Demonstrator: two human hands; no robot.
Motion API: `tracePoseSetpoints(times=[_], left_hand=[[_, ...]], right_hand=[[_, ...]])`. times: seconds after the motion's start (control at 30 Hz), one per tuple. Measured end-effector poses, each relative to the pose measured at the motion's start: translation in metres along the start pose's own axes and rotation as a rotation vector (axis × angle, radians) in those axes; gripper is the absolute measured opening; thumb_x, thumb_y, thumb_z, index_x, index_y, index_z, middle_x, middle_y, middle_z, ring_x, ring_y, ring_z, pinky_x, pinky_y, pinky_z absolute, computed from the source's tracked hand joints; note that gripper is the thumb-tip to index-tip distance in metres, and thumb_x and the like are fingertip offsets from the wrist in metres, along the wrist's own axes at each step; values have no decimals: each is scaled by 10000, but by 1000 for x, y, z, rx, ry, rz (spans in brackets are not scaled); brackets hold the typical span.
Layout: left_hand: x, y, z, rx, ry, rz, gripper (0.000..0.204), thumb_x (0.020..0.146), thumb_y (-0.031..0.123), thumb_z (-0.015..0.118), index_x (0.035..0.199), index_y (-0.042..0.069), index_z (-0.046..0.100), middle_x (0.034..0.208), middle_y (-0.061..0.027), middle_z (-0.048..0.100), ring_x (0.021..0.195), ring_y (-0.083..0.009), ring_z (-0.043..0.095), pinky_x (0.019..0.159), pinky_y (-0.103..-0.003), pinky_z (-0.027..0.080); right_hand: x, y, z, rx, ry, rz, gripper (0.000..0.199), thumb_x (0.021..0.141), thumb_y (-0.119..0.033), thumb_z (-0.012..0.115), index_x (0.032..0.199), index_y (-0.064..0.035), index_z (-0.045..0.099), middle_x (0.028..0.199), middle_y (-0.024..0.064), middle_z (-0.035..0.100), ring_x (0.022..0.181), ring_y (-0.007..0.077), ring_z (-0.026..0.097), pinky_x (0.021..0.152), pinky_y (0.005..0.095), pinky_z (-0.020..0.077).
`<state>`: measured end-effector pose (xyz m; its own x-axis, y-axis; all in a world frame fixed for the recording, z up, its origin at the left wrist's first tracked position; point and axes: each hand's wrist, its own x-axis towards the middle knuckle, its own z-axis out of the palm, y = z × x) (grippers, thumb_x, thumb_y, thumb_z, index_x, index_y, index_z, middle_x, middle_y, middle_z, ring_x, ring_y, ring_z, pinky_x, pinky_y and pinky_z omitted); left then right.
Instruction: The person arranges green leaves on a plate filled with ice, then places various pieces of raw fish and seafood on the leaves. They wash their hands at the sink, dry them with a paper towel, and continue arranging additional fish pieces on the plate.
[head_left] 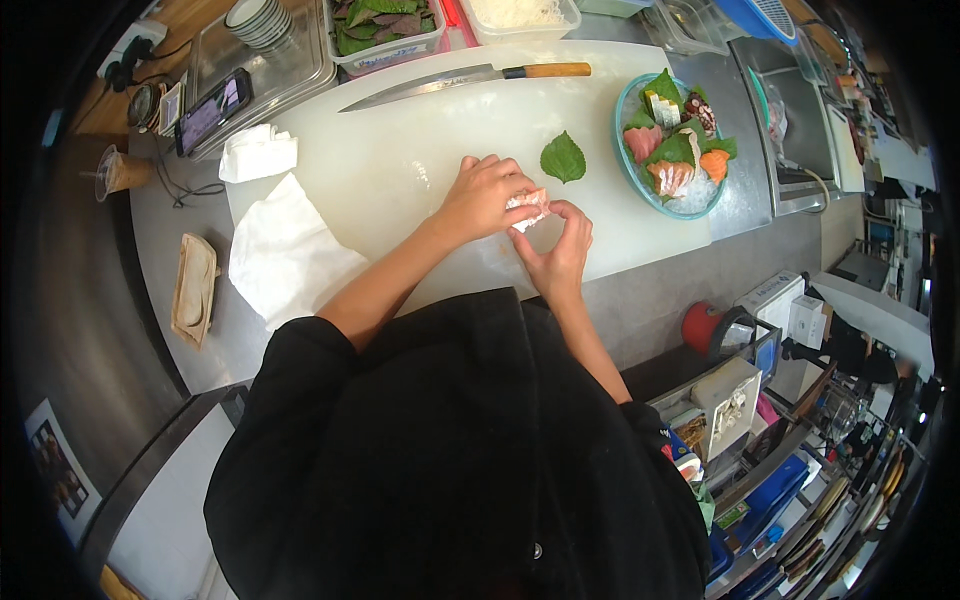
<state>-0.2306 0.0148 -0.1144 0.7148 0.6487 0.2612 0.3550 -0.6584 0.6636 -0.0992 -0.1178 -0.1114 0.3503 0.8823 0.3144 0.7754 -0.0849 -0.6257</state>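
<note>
Over the white cutting board [640,235], both hands close round a small bundle of pink-and-white raw fish slices [530,208]. My left hand [488,197] covers it from above and the left, fingers curled. From the right, my right hand [562,252] pinches the bundle's edge between thumb and fingers. Part of the fish is hidden under the fingers. Just beyond, a green shiso leaf [563,158] lies flat on the board. To the right stands a turquoise bowl [619,130] of ice, with green leaves, octopus [702,113], orange fish [714,164] and pink slices [643,142].
A long knife [425,84] with a wooden handle lies across the board's far side. White cloths [285,250] are at the left, near a phone [213,110] and a brown tray [194,290]. Behind stand a tub of leaves [385,60] and a tub of white shreds [518,35].
</note>
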Motion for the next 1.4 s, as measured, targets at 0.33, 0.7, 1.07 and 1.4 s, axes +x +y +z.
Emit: tracePoseSetpoints(times=[0.33, 0.7, 1.07, 1.4], left_hand=[[23, -1, -11, 30, -334, 6, 233, 865, 354, 770, 1036, 194, 765, 1072, 18, 660, 1062, -215, 581, 905, -417, 344], [34, -12, 5, -25, -179, 100, 322, 854, 339, 787, 1149, 213, 754, 949, 57, 726, 970, -190, 637, 901, -394, 388], [37, -9, -19, -70, -329, -14, 432, 859, 372, 809, 1240, 204, 695, 931, 41, 744, 917, -168, 660, 957, -390, 392], [28, -11, -24, -77, -352, -28, 381, 867, 323, 800, 1223, 230, 698, 885, 32, 738, 875, -182, 664, 943, -395, 403]], right_hand=[[-2, 1, -1, 9, -32, 30, 740, 720, -225, 917, 1324, -71, 518, 1287, 113, 594, 1200, 337, 510, 1008, 490, 390], [-2, -2, -3, -23, -52, 1, 733, 758, -209, 892, 1345, -30, 492, 1304, 108, 590, 1204, 331, 509, 1027, 477, 387], [-2, 0, -1, -26, -48, 13, 822, 764, -228, 888, 1436, -28, 458, 1299, 121, 598, 1216, 323, 511, 1032, 473, 384], [-3, 3, 3, -12, -47, 37, 828, 737, -246, 884, 1433, -55, 478, 1321, 129, 578, 1225, 351, 502, 1027, 496, 376]])
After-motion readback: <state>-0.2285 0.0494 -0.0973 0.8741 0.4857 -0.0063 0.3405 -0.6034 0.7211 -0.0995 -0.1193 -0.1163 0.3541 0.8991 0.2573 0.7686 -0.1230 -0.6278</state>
